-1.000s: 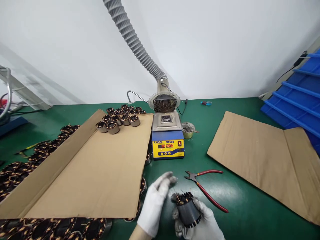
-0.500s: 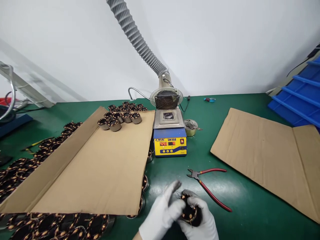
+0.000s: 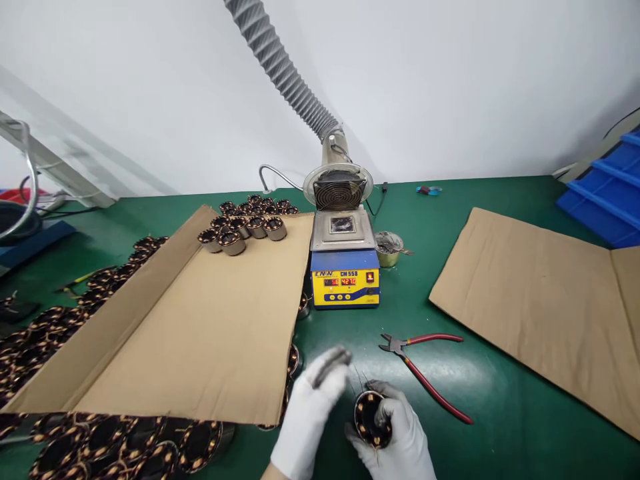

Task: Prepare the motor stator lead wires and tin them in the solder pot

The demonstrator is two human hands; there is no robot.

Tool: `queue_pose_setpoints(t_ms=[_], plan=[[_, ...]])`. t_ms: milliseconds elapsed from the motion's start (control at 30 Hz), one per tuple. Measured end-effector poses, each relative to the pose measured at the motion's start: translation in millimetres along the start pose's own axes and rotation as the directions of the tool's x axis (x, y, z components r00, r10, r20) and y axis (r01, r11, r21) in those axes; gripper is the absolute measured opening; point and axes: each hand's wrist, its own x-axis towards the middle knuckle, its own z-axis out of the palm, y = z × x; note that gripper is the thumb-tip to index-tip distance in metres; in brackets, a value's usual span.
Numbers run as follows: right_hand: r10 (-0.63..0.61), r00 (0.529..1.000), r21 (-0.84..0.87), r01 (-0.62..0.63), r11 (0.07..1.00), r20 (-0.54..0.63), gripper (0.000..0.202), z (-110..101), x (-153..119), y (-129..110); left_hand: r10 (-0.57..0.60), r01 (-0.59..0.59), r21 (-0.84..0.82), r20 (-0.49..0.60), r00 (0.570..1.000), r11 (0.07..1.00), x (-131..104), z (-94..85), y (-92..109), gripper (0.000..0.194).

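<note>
My right hand [image 3: 403, 427], in a white glove with darkened fingertips, grips a ring-shaped motor stator [image 3: 364, 417] with copper windings and a dark centre. The thumb reaches into its opening while the other fingers wrap the outside. Thin wires [image 3: 358, 377] stick up from the stator's far rim, and a short one shows at its near edge. To the left of these wires is my left hand [image 3: 317, 393], also gloved, slightly blurred, its fingers extended and nothing visible in them. Beyond the right hand lie red-handled cutting pliers [image 3: 425, 380], jaws apart.
A cardboard sheet [image 3: 200, 333] at left carries several stators [image 3: 233, 243]; more surround it. Ahead stands a yellow-and-blue solder pot [image 3: 345, 280] under a fume hose [image 3: 285, 67], beside a small tin [image 3: 389, 257]. Another cardboard sheet [image 3: 530, 293] and blue bins [image 3: 600, 193] are at right.
My left hand has moved away from the stator, up and left. The stator in my right hand now shows its open face more fully, wires standing up. The view has shifted slightly.
</note>
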Motion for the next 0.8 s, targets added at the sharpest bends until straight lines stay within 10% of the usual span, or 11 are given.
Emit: queue_pose_setpoints(t_ms=[267, 467, 800], plan=[[-0.101, 0.995, -0.055, 0.100, 0.993, -0.005, 0.025, -3.2, 5.9, -0.2, -0.077, -0.022, 0.353, 0.265, 0.961, 0.935, 1.4, 14.5, 26.5, 0.014], [-0.111, 0.992, -0.086, 0.116, 0.990, 0.063, 0.025, -10.4, 10.1, -2.5, 0.087, -0.099, 0.335, 0.050, 0.995, 0.937, 9.7, 7.0, 28.8, 0.026], [-0.120, 0.992, -0.054, 0.122, 0.991, 0.037, 0.021, -6.9, 9.1, -3.5, -0.155, 0.155, 0.109, -0.007, 0.988, 0.982, -0.9, 23.9, 9.7, 0.022]])
